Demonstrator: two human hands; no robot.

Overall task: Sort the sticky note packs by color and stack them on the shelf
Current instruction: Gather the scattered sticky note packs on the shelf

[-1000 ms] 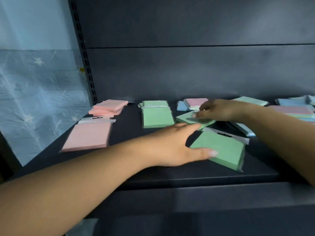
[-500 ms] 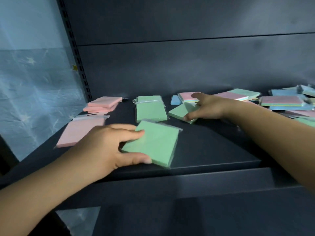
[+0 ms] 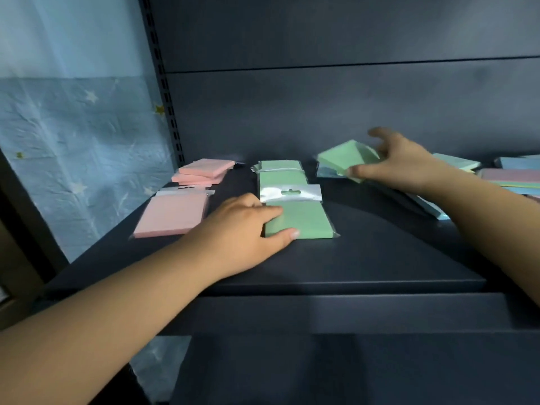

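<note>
Two hands work on the dark matte metal shelf (image 3: 365, 258). Your left hand (image 3: 248, 226) grasps a flat square green sticky note pack in glossy clear film (image 3: 301, 217), thumb along its near edge and fingers over its left side. The pack lies flat at the shelf's middle, its clear hang tab with a punched slot pointing toward the back panel, long axis running front to back. That tab overlaps the green stack (image 3: 280, 173) just behind it. Your right hand (image 3: 400, 162) grips a second green pack (image 3: 344, 156), tilted and lifted off the shelf, thumb below and fingers spread above. At left, a single pink wrapped pack (image 3: 172, 214) lies flat, tab also toward the back, with a low pink stack (image 3: 204, 171) behind it. Mixed pink, green and blue packs (image 3: 508, 176) are heaped at right. No writing is legible on any wrapper.
</note>
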